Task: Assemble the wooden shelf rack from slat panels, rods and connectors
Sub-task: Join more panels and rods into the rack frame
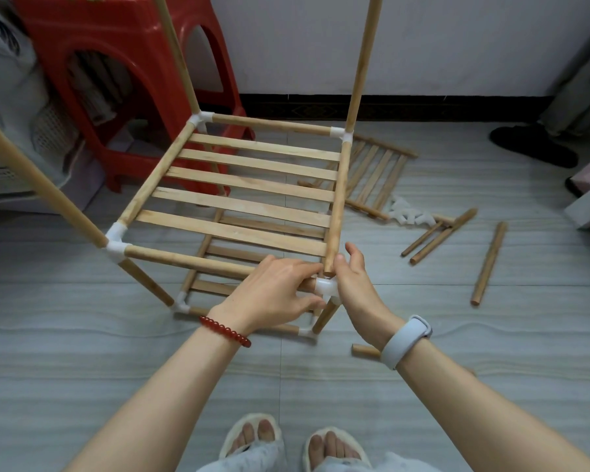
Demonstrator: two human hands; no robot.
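Observation:
A partly built wooden rack stands on the floor. Its upper slat panel [249, 185] is framed by rods in white connectors, and a lower slat panel [229, 253] sits underneath. Three upright rods rise from the far and left corners. At the near right corner sits a white connector [326, 288]. My left hand [276, 291] grips the front rod right beside it. My right hand [355, 281] pinches the connector from the right. The side rod's end [331, 267] hovers just above the connector, outside its socket.
A spare slat panel [378, 172] lies on the floor to the right, with loose white connectors [409, 216] and several loose rods [489, 264]. One short rod [365, 350] lies under my right wrist. A red plastic stool [116, 80] stands behind the rack. My slippered feet are below.

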